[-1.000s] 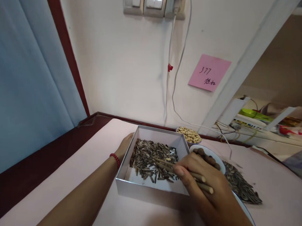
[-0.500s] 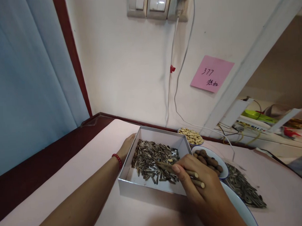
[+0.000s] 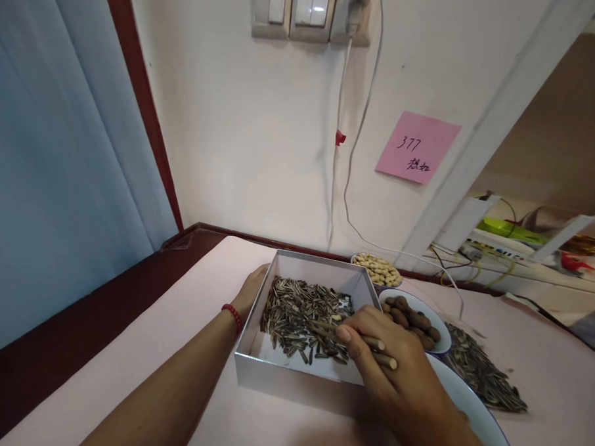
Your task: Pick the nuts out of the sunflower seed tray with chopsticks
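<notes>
A shallow white box (image 3: 264, 370) on the table holds a heap of striped sunflower seeds (image 3: 296, 315). My right hand (image 3: 387, 364) is closed around a pair of wooden chopsticks (image 3: 332, 333), whose tips reach into the seeds. My left hand (image 3: 248, 292), with a red bead bracelet at the wrist, rests against the box's far left wall; its fingers are hidden behind that wall.
Right of the box stand a small bowl of brown dates (image 3: 413, 318), a dish of pale peanuts (image 3: 378, 269) behind it, and a white plate rim (image 3: 476, 409) near my right wrist. A loose seed pile (image 3: 481, 373) lies on the pink tablecloth. White cables (image 3: 357, 227) hang down the wall.
My right hand has drawn slightly left and back with the chopsticks, tips still in the seeds. The view has tilted a little. My left hand stays at the box.
</notes>
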Action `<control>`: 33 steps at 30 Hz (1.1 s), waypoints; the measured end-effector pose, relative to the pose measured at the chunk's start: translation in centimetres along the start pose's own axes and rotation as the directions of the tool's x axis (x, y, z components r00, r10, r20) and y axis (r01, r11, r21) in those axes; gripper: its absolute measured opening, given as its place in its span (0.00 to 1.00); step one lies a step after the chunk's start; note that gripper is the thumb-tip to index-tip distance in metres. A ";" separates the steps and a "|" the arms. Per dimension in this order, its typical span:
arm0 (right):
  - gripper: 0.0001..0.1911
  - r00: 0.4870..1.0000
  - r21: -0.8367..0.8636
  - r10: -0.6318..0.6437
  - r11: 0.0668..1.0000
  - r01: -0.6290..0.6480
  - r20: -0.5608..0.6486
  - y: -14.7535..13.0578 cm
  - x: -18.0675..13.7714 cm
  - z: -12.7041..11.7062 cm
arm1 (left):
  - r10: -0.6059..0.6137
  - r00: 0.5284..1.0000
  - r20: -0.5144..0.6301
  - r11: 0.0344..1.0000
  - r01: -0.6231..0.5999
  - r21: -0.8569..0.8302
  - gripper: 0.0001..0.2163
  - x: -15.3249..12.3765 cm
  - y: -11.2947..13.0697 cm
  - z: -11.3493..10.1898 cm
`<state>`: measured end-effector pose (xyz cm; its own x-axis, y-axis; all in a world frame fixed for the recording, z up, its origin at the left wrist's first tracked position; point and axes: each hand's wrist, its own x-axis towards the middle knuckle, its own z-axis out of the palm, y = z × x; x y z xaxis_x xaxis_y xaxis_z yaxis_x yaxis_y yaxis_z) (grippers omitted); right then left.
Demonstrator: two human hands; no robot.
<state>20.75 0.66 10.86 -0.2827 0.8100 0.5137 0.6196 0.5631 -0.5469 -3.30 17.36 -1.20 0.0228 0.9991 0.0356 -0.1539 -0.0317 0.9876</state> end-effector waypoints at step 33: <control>0.08 0.954 -0.198 -0.048 0.980 -0.012 -0.296 -1.4 -2.6 -7.4 | 0.023 1.000 -0.012 0.994 -0.021 0.108 0.14 0.0 0.8 0.0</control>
<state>26.04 -3.41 15.14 -0.0831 0.6973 0.7120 0.7556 0.5099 -0.4112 -3.41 17.31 -0.40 0.0078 0.9984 0.0562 -0.0471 -0.0557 0.9973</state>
